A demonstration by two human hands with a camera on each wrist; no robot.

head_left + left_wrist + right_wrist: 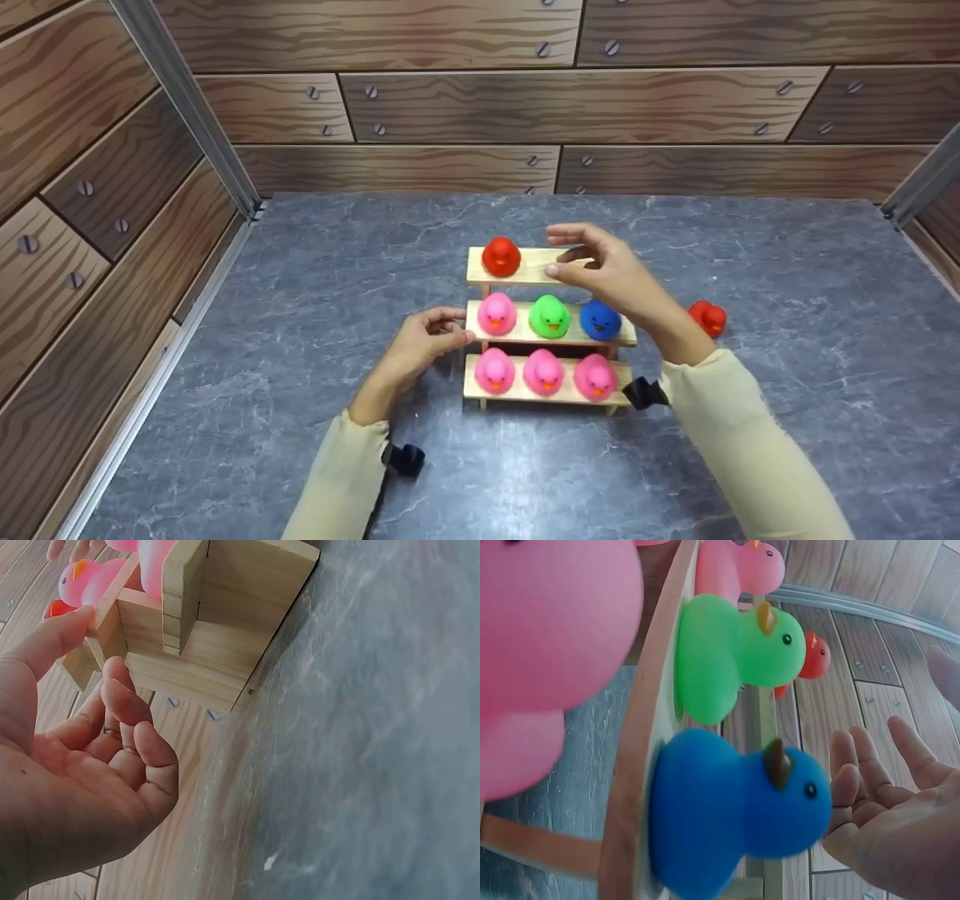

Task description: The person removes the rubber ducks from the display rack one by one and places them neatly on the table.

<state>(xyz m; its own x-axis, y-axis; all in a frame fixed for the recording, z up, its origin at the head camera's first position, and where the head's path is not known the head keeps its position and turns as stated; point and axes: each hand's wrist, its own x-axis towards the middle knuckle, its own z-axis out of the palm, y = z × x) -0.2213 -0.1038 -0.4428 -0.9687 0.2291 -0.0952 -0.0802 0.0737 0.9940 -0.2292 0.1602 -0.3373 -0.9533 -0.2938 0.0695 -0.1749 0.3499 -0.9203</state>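
Observation:
A three-tier wooden display stand holds rubber ducks. My left hand grips the left end of its middle tier between thumb and fingers; the left wrist view shows the thumb on the board's end. Over the right part of the top tier, my right hand has thumb and fingers apart, with nothing between them. A red duck sits at the top tier's left. Along the middle tier stand a pink duck, a green duck and a blue duck. Pink ducks line the bottom tier.
Another red duck lies on the grey marbled tabletop, right of the stand and beside my right wrist. Wood-patterned panels wall the back and sides. A black wrist camera is close to the bottom tier's right end.

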